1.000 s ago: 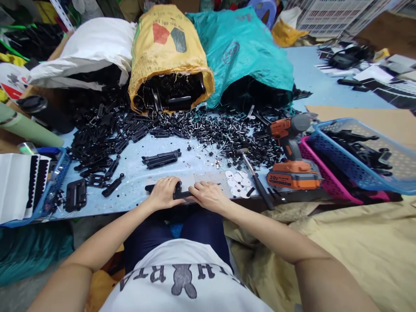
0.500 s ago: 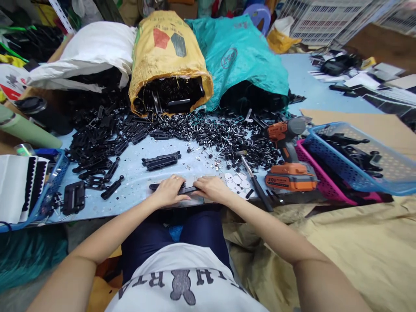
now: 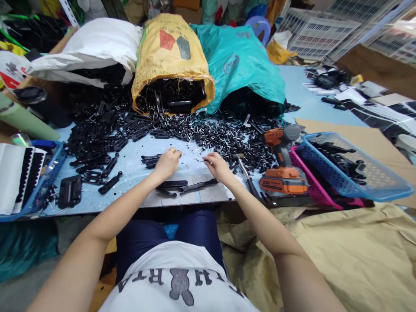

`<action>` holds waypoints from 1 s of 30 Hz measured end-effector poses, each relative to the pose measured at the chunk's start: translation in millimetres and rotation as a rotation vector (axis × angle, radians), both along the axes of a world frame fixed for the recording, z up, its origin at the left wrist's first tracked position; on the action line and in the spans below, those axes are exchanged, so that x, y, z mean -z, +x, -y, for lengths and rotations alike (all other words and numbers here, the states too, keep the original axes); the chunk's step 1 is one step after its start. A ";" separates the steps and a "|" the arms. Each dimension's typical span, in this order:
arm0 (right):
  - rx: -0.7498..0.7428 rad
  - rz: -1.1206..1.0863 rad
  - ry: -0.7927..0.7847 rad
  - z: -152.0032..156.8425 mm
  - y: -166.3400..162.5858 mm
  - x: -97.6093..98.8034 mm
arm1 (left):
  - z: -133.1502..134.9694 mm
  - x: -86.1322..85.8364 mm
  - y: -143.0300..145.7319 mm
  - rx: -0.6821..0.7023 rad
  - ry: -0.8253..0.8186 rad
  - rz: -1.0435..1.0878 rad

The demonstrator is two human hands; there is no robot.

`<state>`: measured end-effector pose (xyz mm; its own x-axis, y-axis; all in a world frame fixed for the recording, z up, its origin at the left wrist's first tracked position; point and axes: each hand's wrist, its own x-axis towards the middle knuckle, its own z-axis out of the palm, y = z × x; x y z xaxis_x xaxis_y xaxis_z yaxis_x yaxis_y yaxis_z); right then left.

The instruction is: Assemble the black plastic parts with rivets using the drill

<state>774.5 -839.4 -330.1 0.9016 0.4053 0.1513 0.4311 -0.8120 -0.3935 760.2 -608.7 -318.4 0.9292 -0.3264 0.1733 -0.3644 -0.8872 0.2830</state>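
Observation:
My left hand (image 3: 168,164) is closed in a pinch above the blue table; what its fingertips hold, if anything, is too small to name. My right hand (image 3: 217,167) also pinches, with a thin small piece at its fingertips that I cannot make out. Below them, near the table's front edge, lie a long black bracket arm (image 3: 197,186) and a shorter black part (image 3: 172,183), apart from both hands. A small stack of black brackets (image 3: 150,161) sits partly hidden behind my left hand. Tiny shiny pieces (image 3: 196,158) are scattered between the hands.
Black-handled pins (image 3: 224,136) and black brackets (image 3: 94,130) are heaped in front of white, yellow (image 3: 173,52) and teal sacks. To the right are a hammer (image 3: 245,171), an orange cordless drill (image 3: 282,160) and a blue basket (image 3: 357,169). Another basket (image 3: 48,182) stands left.
Both hands have let go of the long black part at the table edge and moved forward, up the table. The black parts now lie uncovered, and both hands pinch near the tiny pieces.

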 end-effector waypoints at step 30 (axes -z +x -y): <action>-0.475 0.080 0.012 -23.4 -73.5 17.2 | -81.1 52.6 -105.9 0.051 -0.263 0.248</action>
